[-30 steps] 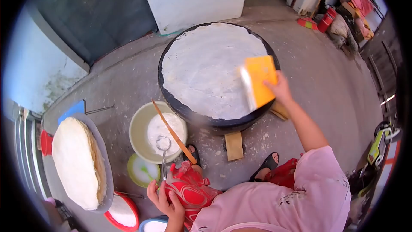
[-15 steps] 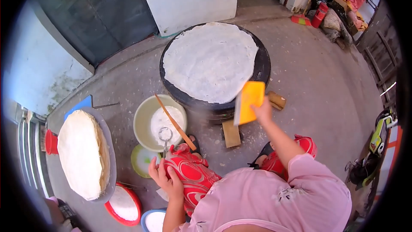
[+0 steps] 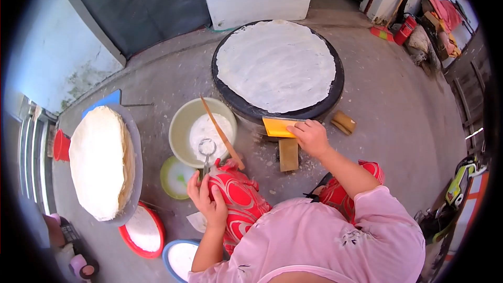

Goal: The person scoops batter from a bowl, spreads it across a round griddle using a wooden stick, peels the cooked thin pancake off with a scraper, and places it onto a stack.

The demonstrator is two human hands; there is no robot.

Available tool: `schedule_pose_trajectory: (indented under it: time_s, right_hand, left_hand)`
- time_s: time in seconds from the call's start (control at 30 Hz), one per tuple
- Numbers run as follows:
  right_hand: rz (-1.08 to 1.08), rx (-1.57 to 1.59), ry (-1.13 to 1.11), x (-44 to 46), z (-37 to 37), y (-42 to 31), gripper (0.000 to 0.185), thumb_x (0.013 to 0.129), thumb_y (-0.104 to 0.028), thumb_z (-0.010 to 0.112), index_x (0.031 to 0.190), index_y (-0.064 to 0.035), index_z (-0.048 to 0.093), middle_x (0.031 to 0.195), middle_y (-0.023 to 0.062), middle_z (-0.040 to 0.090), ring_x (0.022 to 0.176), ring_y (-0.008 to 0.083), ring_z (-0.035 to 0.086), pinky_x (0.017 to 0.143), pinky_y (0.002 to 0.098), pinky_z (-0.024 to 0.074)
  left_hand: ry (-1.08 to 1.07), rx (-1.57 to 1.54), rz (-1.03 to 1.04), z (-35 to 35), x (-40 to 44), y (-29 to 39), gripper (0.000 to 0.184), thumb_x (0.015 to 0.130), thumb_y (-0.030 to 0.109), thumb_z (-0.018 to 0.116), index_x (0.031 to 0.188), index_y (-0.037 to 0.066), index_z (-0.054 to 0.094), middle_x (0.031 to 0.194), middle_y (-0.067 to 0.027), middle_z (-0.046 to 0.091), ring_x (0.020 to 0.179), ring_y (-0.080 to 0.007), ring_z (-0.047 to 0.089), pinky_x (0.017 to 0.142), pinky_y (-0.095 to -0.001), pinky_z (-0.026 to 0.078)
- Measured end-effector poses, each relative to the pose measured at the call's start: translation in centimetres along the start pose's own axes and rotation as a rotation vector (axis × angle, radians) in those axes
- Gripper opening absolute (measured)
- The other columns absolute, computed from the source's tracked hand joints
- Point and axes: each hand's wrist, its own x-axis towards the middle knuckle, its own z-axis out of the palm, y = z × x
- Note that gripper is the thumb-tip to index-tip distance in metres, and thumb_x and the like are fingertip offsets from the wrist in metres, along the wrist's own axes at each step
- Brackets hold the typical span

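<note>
My right hand (image 3: 311,137) grips a yellow scraper (image 3: 277,128), held nearly level at the front rim of a round black griddle (image 3: 335,93). A thin white sheet of batter (image 3: 275,65) covers most of the griddle's top. My left hand (image 3: 208,199) rests by my knee with its fingers apart and nothing visible in it. Close to those fingers is the handle of a metal ladle (image 3: 207,148), whose head lies in a pale green basin (image 3: 178,126) of white batter. A long wooden strip (image 3: 220,131) lies across this basin.
To the left stands a tall stack of thin pancakes (image 3: 99,162). A small green bowl (image 3: 168,178), a red basin (image 3: 157,251) and a blue basin (image 3: 168,262) sit nearby. Wooden blocks (image 3: 288,154) lie before the griddle. A broom (image 3: 382,32) leans at the far right.
The scraper has moved left and down from the griddle's right side to its front edge, turning flatter. The batter sheet looks rounder and smoother. My left hand stays by the knee.
</note>
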Motion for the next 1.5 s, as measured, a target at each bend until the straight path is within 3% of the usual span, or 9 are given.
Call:
schedule_pose_trajectory:
  time_s: [0.3, 0.4, 0.57, 0.7, 0.8, 0.9, 0.93, 1.07, 1.5]
  right_hand:
    - [-0.007, -0.128, 0.054, 7.5, 6.3, 1.4, 0.025, 0.064, -0.010, 0.058, 0.088, -0.0152, 0.060, 0.071, 0.0012, 0.053, 0.063, 0.0198, 0.053, 0.053, 0.0333, 0.0443]
    - [0.084, -0.081, 0.085, 9.1, 5.7, 2.2, 0.028, 0.062, -0.008, 0.060, 0.089, -0.0148, 0.060, 0.071, 0.0021, 0.054, 0.065, 0.0208, 0.054, 0.055, 0.0333, 0.0447]
    - [0.174, 0.005, -0.009, 8.1, 1.8, 2.5, 0.034, 0.060, -0.006, 0.062, 0.094, -0.0126, 0.061, 0.077, 0.0035, 0.057, 0.070, 0.0231, 0.055, 0.059, 0.0349, 0.0459]
    - [0.034, 0.012, -0.103, 5.8, 0.5, 2.2, 0.033, 0.062, -0.010, 0.061, 0.094, -0.0120, 0.061, 0.072, 0.0035, 0.054, 0.067, 0.0226, 0.053, 0.057, 0.0342, 0.0441]
    - [-0.086, -0.011, -0.100, 4.4, 1.6, 1.6, 0.027, 0.066, -0.013, 0.055, 0.093, -0.0132, 0.061, 0.070, -0.0001, 0.051, 0.064, 0.0178, 0.051, 0.056, 0.0301, 0.0427]
    - [-0.092, -0.023, -0.062, 4.8, 3.0, 1.5, 0.026, 0.068, -0.013, 0.053, 0.092, -0.0130, 0.061, 0.071, -0.0010, 0.051, 0.064, 0.0169, 0.051, 0.056, 0.0292, 0.0427]
    - [-0.066, -0.041, -0.059, 5.4, 3.6, 1.7, 0.026, 0.068, -0.014, 0.053, 0.093, -0.0132, 0.060, 0.072, -0.0008, 0.050, 0.066, 0.0172, 0.051, 0.057, 0.0298, 0.0432]
    - [0.015, -0.050, -0.015, 8.1, 5.8, 2.7, 0.026, 0.068, -0.014, 0.053, 0.093, -0.0139, 0.059, 0.072, 0.0002, 0.050, 0.067, 0.0180, 0.052, 0.058, 0.0312, 0.0438]
    - [-0.058, 0.067, -0.091, 11.6, 7.1, 1.8, 0.019, 0.069, -0.014, 0.053, 0.087, -0.0131, 0.061, 0.071, 0.0020, 0.054, 0.065, 0.0201, 0.054, 0.057, 0.0317, 0.0443]
  left_hand:
    - [-0.103, -0.235, -0.019, 1.9, 2.5, 0.7, 0.031, 0.077, 0.003, 0.054, 0.108, -0.004, 0.055, 0.122, -0.0171, 0.045, 0.113, -0.0329, 0.041, 0.093, -0.0390, 0.034]
    - [-0.135, -0.181, 0.160, 3.6, 6.7, 1.0, 0.038, 0.074, 0.001, 0.058, 0.111, -0.001, 0.054, 0.117, -0.0163, 0.050, 0.109, -0.0341, 0.045, 0.092, -0.0398, 0.035]
    - [-0.252, -0.096, 0.282, 12.0, 13.8, -1.9, 0.053, 0.068, 0.006, 0.066, 0.118, 0.002, 0.049, 0.120, -0.0151, 0.048, 0.110, -0.0339, 0.043, 0.094, -0.0400, 0.036]
    - [-0.362, 0.073, 0.392, 19.4, 17.5, -2.6, 0.059, 0.065, 0.005, 0.067, 0.121, 0.007, 0.048, 0.126, -0.0107, 0.044, 0.113, -0.0331, 0.040, 0.094, -0.0388, 0.038]
    - [-0.378, 0.145, 0.533, 23.5, 18.8, -3.1, 0.042, 0.066, 0.006, 0.064, 0.107, 0.010, 0.058, 0.114, -0.0081, 0.054, 0.106, -0.0305, 0.047, 0.085, -0.0371, 0.044]
    - [-0.605, 0.164, 0.484, 26.3, 20.8, -3.5, 0.019, 0.067, 0.010, 0.062, 0.086, 0.011, 0.066, 0.092, -0.0066, 0.062, 0.095, -0.0280, 0.054, 0.073, -0.0360, 0.048]
    - [-0.503, 0.140, 0.471, 26.7, 21.3, -3.2, 0.008, 0.071, 0.013, 0.060, 0.072, 0.009, 0.066, 0.074, -0.0081, 0.063, 0.080, -0.0282, 0.059, 0.065, -0.0373, 0.049]
    - [-0.607, 0.080, 0.259, 27.8, 23.4, -2.4, 0.012, 0.073, 0.016, 0.062, 0.081, 0.009, 0.067, 0.075, -0.0141, 0.063, 0.071, -0.0317, 0.061, 0.066, -0.0389, 0.049]
    - [-0.596, -0.116, 0.140, 29.4, 27.4, -2.1, 0.016, 0.073, 0.014, 0.063, 0.085, 0.004, 0.066, 0.077, -0.0171, 0.063, 0.071, -0.0312, 0.061, 0.065, -0.0345, 0.048]
